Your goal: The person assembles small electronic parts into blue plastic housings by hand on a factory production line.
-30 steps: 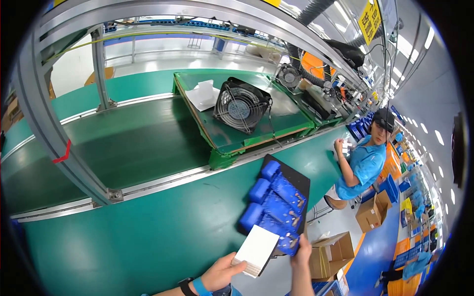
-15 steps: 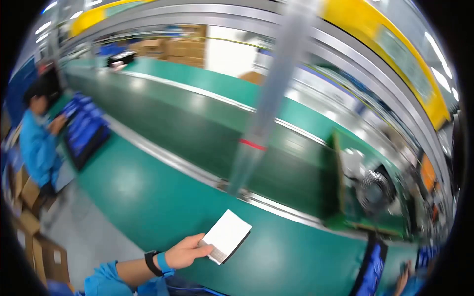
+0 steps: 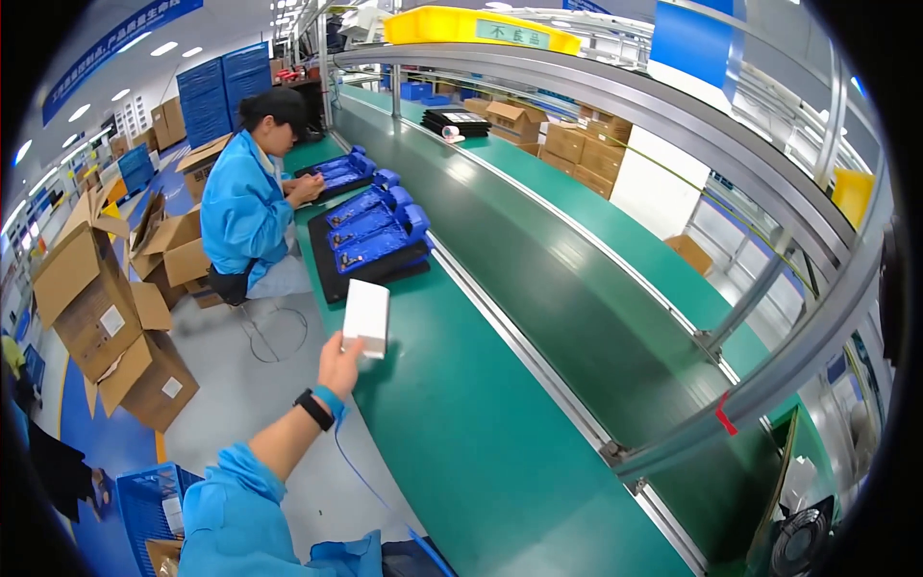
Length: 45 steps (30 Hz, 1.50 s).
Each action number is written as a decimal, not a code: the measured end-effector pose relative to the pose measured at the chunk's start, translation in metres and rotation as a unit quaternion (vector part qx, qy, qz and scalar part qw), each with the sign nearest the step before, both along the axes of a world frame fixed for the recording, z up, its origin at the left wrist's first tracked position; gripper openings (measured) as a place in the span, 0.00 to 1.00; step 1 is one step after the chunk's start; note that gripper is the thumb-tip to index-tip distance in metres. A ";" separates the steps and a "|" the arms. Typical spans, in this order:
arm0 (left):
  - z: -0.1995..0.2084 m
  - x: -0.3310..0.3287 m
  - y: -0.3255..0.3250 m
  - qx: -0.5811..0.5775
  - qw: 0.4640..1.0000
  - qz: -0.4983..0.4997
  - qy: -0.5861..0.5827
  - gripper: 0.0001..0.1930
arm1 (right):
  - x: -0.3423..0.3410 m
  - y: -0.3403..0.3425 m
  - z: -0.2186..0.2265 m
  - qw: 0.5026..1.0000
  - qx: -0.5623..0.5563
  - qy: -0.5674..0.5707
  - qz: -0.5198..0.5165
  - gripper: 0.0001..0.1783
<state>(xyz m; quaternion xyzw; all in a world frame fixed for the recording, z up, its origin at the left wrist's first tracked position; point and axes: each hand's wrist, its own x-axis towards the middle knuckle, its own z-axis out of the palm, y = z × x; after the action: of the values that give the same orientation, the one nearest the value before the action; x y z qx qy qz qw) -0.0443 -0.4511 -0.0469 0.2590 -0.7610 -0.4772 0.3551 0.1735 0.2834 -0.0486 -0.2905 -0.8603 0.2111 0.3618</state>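
My left hand [image 3: 340, 366] stretches out over the near edge of the green worktop [image 3: 452, 433], its fingers and thumb closed on the lower end of a small white box [image 3: 366, 317]. The box stands up from my grip, apart from anything beyond it. Past it lie black trays [image 3: 332, 281] with blue moulded holders [image 3: 370, 231] carrying small parts. A blue band with a thin cord and a black watch [image 3: 314, 410] circle my left wrist. My right hand is out of the picture.
Ahead on the left a co-worker [image 3: 252, 216] in blue sits at the worktop, hands at another blue holder. Open cartons [image 3: 101, 298] stand on the floor at left, above a blue crate [image 3: 144, 500]. A dark conveyor belt [image 3: 577, 317] and a metal post [image 3: 692, 438] are at right.
The view has swung left toward the co-worker and the black trays. My left hand, still holding the white box, now points farther ahead, and the box stands more upright.
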 end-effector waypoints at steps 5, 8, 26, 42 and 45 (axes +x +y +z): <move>0.000 -0.011 0.021 0.018 0.994 -0.015 0.104 0.14 | -0.122 -0.199 0.021 0.886 -0.342 -0.063 0.306 0.17; 0.000 0.003 0.057 0.049 0.995 -0.040 0.072 0.11 | -0.212 -0.313 0.042 0.615 -0.589 -0.157 0.500 0.20; -0.017 0.009 0.070 0.181 0.945 0.074 0.264 0.19 | -0.406 -0.763 0.036 0.307 -0.856 -0.282 0.306 0.43; -0.028 0.010 0.077 0.167 0.952 0.063 0.250 0.18 | -0.401 -0.789 0.014 0.535 -0.645 -0.283 0.466 0.06; -0.025 0.010 0.075 0.177 0.949 0.064 0.252 0.14 | -0.394 -0.764 0.016 0.562 -0.642 -0.286 0.436 0.08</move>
<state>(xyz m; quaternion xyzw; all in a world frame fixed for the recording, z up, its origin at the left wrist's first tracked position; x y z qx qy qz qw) -0.0343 -0.3762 -0.0717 0.2369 -0.5319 -0.6304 0.5133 -0.2201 -0.4805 -0.0322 -0.0812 -0.5779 0.7460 -0.3209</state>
